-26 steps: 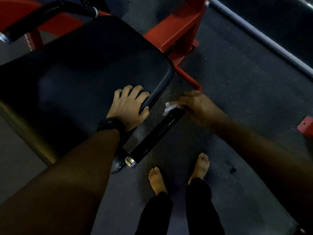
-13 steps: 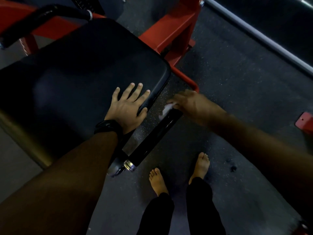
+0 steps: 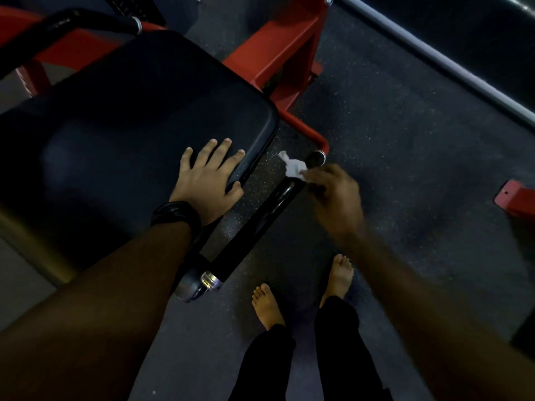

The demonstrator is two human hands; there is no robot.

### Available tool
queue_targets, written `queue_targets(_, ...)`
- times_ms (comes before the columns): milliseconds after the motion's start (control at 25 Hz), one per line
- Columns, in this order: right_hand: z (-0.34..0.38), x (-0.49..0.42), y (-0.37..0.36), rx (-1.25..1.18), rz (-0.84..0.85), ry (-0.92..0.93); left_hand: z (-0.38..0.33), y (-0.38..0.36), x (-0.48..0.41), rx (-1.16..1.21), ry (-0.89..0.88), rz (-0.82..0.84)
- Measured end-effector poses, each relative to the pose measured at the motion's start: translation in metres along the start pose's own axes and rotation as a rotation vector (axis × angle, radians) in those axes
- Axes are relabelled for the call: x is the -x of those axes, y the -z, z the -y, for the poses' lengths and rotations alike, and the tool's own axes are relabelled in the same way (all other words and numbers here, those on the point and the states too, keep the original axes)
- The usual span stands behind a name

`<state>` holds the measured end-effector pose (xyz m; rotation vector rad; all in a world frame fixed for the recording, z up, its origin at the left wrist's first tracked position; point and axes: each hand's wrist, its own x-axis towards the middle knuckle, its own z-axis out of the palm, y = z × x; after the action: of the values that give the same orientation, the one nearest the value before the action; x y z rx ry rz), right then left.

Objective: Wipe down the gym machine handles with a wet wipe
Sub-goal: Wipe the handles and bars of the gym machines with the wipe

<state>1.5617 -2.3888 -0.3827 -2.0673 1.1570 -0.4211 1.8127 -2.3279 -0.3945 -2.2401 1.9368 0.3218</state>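
Head view: right hand point(image 3: 333, 195) pinches wet wipe point(image 3: 293, 167) against far end of black handle point(image 3: 260, 224), mid-wipe. Left hand point(image 3: 207, 180) flat, fingers spread, on seat pad point(image 3: 130, 125). Next prob.: drag wipe toward near end w/ steady pressure.

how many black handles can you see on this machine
2. One handle runs beside the seat pad, with the right hand holding a wipe at its far end. Another handle is at top left. Others may be out of view.
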Motion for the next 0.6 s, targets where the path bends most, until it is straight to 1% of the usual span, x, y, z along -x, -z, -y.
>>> queue_targets(80, 0.012, 0.009, -0.018, -0.232, -0.206, -0.267, 0.002, 0.0, -0.002, -0.005, -0.014, -0.03)
queue_targets(160, 0.04, 0.019, -0.037, -0.523, -0.341, -0.563, 0.003, 0.001, -0.001, -0.003, -0.024, -0.042)
queue_targets(240, 0.067, 0.029, -0.053, -0.695, -0.442, -0.797, 0.0, 0.001, -0.001, -0.004, -0.02, -0.039)
queue_targets(320, 0.075, 0.021, -0.057, -0.893, -0.52, -1.0, 0.001, 0.002, -0.003, -0.003, -0.027, -0.039)
queue_targets(360, 0.069, 0.014, -0.057, -1.025, -0.558, -1.066, 0.001, 0.002, -0.002, 0.0, -0.026, -0.042)
queue_targets(440, 0.066, 0.006, -0.053, -1.255, -0.606, -1.118, 0.001, 0.0, -0.001, 0.011, -0.02, -0.05)
queue_targets(480, 0.069, 0.01, -0.054, -1.306, -0.595, -1.129, 0.001, 0.0, 0.0, 0.016, -0.021, -0.052)
queue_targets(600, 0.081, 0.027, -0.057, -1.38, -0.484, -1.147, 0.001, -0.001, -0.002, 0.016, -0.023, -0.065)
